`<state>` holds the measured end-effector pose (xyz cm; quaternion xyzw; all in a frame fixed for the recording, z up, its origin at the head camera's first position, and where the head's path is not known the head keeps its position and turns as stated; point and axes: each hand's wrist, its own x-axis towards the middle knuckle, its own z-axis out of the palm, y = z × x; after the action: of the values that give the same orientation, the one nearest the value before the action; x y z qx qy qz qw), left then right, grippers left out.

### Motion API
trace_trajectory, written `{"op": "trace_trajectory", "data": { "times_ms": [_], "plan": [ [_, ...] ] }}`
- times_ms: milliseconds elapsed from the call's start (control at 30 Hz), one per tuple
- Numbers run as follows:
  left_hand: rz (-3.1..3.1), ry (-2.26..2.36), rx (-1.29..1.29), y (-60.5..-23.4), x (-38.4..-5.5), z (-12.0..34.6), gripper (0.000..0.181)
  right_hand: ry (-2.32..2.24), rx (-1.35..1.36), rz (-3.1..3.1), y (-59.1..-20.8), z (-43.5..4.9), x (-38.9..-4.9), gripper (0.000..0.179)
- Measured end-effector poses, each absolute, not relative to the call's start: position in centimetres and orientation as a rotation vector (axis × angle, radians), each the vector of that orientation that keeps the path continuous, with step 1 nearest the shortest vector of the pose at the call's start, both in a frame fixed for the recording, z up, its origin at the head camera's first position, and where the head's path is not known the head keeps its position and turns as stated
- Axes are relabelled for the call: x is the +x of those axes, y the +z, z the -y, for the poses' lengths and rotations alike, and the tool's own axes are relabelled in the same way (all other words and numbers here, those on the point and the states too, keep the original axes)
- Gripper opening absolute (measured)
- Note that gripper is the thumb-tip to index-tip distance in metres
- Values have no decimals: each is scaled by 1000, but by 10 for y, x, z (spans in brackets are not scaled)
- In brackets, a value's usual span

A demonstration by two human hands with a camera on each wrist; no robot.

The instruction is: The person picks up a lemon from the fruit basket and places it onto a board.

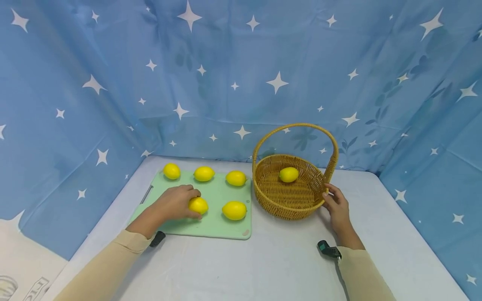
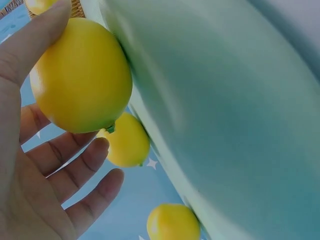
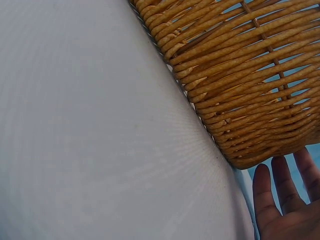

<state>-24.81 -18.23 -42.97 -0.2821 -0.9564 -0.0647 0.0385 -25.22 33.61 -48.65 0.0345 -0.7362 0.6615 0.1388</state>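
Note:
My left hand (image 1: 177,203) is over the green cutting board (image 1: 216,228), holding a yellow lemon (image 2: 82,75) between its thumb and fingers. In the left wrist view the thumb lies across the near side of this lemon, with fingers reaching behind it. Beside it on the board is another lemon (image 1: 234,210), and a row of three more lemons (image 1: 203,174) lies along the back. At the right, my right hand (image 1: 339,209) grips the rim of the woven basket (image 1: 290,212) near the handle's base. Several of its fingers touch the wicker side. One lemon (image 1: 288,174) sits inside the basket.
A white cloth (image 1: 226,267) covers the table. Blue star-patterned curtains (image 1: 226,104) hang behind and at both sides. The basket's tall arched handle (image 1: 297,124) rises above its bowl. Dark devices (image 1: 329,249) are strapped near both wrists.

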Motion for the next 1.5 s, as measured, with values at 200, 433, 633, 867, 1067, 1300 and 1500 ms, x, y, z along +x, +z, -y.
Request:
{"op": "trace_trajectory", "data": {
  "times_ms": [200,433,633,867,1067,1300,1500],
  "plan": [
    [2939,-176,-869,-425,-247,183,67,1925,78,2132,-494,-340,-257,51],
    [2929,-281,-919,-412,-254,155,74,1938,62,2102,-493,-347,-257,48],
    [2843,-282,-1086,-394,-261,114,71,1945,64,2093,-493,-349,-256,47],
    [2740,-297,-1265,-379,-268,72,70,1930,78,2114,-490,-348,-260,50],
    [2680,-286,-1359,-373,-277,42,67,1957,89,2085,-490,-346,-262,51],
    [2705,-306,-1402,-378,-282,16,69,1977,96,2072,-496,-341,-258,51],
    [2727,-402,-1445,-384,-290,-4,62,1966,82,2089,-494,-340,-256,51]
  ]
}}
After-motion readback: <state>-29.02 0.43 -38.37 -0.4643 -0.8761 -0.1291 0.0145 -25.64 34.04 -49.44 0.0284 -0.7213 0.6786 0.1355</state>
